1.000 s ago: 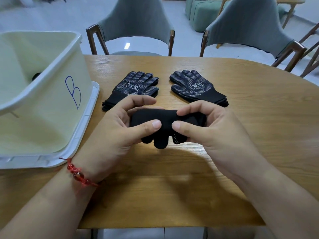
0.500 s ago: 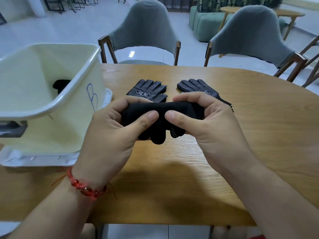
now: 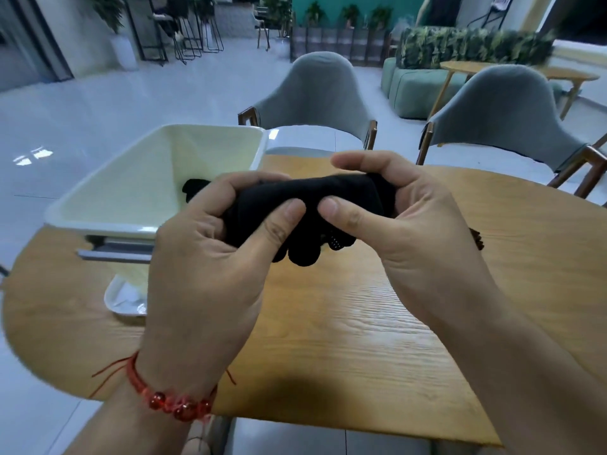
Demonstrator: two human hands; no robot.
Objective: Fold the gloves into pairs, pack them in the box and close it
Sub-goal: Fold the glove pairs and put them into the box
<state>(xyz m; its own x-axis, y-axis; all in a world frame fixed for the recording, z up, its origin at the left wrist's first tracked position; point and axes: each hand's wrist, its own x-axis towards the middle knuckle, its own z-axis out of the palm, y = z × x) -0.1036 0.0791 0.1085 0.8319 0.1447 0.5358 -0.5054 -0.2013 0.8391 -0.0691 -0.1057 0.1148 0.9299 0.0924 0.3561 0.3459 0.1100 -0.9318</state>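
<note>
Far left: cream box (image 3: 138, 178) stands open on the worktop (image 3: 361, 339), resting on a white sheet (image 3: 123, 300) that is probably its lid. One dark bundle (image 3: 193, 190) lies inside against the near wall, partly hidden by the left hand (image 3: 210, 257). That hand grips the left end of a black glove pair (image 3: 315, 205), fingers curled over the top and thumb pressed on the near face. The right hand (image 3: 420, 238) clamps the other end the same way, the thumb tips almost meeting at the middle. The pair is held clear of the worktop, just right of the box's opening, with dotted fingertips hanging loose below. A dark sliver (image 3: 476, 238) shows past the right hand, too hidden to name. Judgement: step in hand is finishing the fold on this pair. Next move calls for tucking in the loose fingertips, then carrying the bundle left over the rim and releasing it beside the one inside. Lid not yet fitted.
</note>
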